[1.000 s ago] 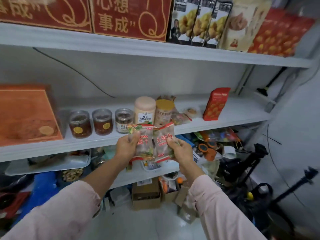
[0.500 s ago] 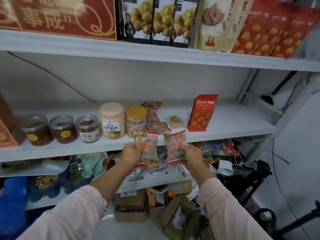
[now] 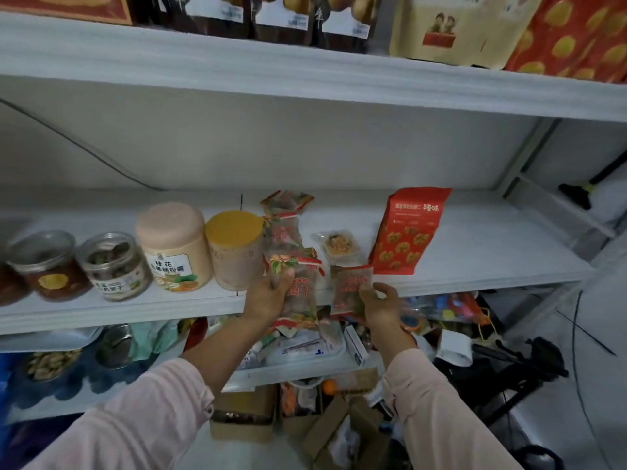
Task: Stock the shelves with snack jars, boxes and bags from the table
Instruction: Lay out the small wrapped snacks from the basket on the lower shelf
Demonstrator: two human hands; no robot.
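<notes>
My left hand (image 3: 268, 293) grips a clear snack bag with red and green print (image 3: 300, 293), held upright at the front edge of the middle shelf (image 3: 475, 252). To its right, my right hand (image 3: 380, 301) pinches a smaller clear bag with red print (image 3: 349, 288) by its lower right side. Both bags hang just in front of the shelf edge. Behind them on the shelf lie two similar bags (image 3: 283, 220), next to a yellow-lidded jar (image 3: 234, 249) and a pink-lidded jar (image 3: 174, 245).
A red box (image 3: 409, 230) and a small clear tray of snacks (image 3: 339, 245) stand right of the bags. Clear jars (image 3: 113, 262) line the shelf's left. The upper shelf (image 3: 305, 76) holds boxes and bags. Clutter, cardboard boxes and a tripod (image 3: 509, 368) sit below.
Both hands carried the two bags up and closer to the middle shelf's front edge. The camera moved in and to the right.
</notes>
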